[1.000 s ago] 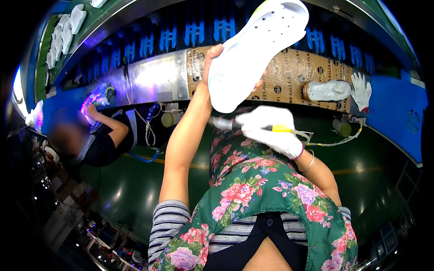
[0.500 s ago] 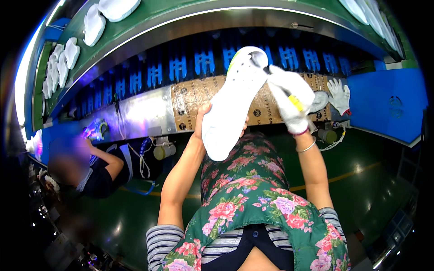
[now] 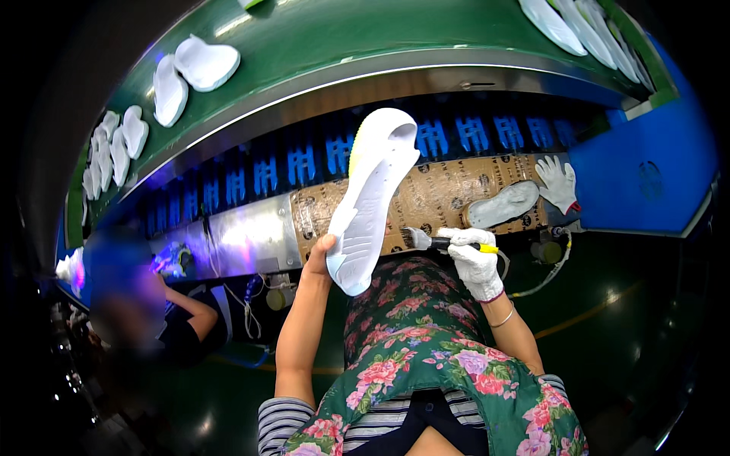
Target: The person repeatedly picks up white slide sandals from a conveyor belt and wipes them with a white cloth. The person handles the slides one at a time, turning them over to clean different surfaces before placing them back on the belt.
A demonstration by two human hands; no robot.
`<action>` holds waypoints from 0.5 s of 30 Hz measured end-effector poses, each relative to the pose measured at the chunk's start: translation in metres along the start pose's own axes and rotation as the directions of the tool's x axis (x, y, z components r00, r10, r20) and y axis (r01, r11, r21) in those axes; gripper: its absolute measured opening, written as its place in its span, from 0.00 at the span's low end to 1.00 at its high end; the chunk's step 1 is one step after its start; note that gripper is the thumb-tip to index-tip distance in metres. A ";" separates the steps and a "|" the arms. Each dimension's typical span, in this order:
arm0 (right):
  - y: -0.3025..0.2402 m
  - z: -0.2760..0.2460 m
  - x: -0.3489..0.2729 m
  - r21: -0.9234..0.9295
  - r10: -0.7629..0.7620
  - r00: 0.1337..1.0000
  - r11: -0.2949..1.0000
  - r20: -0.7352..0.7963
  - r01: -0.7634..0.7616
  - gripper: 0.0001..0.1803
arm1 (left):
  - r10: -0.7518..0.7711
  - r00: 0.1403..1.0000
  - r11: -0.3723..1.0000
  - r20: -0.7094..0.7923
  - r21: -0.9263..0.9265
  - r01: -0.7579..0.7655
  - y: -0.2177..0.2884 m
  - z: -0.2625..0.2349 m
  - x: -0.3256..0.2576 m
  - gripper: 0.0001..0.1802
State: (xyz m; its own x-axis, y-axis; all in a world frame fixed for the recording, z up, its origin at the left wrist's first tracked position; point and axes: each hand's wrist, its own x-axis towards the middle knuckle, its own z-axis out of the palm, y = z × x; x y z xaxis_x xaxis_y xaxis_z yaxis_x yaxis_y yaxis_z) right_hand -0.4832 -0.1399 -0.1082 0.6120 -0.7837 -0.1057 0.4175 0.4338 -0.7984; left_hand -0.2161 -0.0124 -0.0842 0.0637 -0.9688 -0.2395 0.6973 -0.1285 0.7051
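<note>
My bare left hand (image 3: 319, 257) grips the heel end of a white shoe sole (image 3: 371, 197), which it holds tilted, toe up and away, over the workbench edge. My right hand (image 3: 475, 262), in a white glove, is closed on a small brush (image 3: 437, 242) with a yellow handle. The bristles point left, a short gap from the sole's side. A floral apron covers my lap below both hands.
A cardboard sheet (image 3: 433, 194) lies on the bench with a grey insole (image 3: 503, 205) and a spare white glove (image 3: 557, 182) on it. White soles (image 3: 194, 68) ride the green conveyor above. Another person (image 3: 163, 319) works at my left. A blue panel (image 3: 646, 178) stands at right.
My right hand has dropped from the sole's toe end down to beside its middle. The sole has tilted a little more upright, and my view has shifted upward.
</note>
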 end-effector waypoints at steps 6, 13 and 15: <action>0.012 -0.032 -0.022 0.147 0.008 0.959 0.988 -0.284 0.036 0.11 | 0.062 0.907 0.984 0.416 -0.179 0.015 0.042 0.052 0.024 0.70; 0.025 -0.055 -0.033 0.091 0.016 0.896 0.995 -0.444 0.027 0.11 | 0.325 0.866 0.944 0.381 -0.194 -0.268 0.082 0.138 0.203 0.67; 0.034 -0.054 -0.032 0.083 0.074 0.879 0.996 -0.472 -0.039 0.10 | 0.230 0.955 0.922 0.188 -0.357 -0.152 0.074 0.173 0.249 0.61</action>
State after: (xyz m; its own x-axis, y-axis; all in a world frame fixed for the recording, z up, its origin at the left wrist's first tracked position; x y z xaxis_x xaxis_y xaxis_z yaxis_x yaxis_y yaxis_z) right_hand -0.5244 -0.1241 -0.1638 0.2520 -0.8662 -0.4315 0.4476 0.4997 -0.7416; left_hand -0.2726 -0.3002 0.0238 0.0872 -0.9944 0.0589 0.8881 0.1044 0.4477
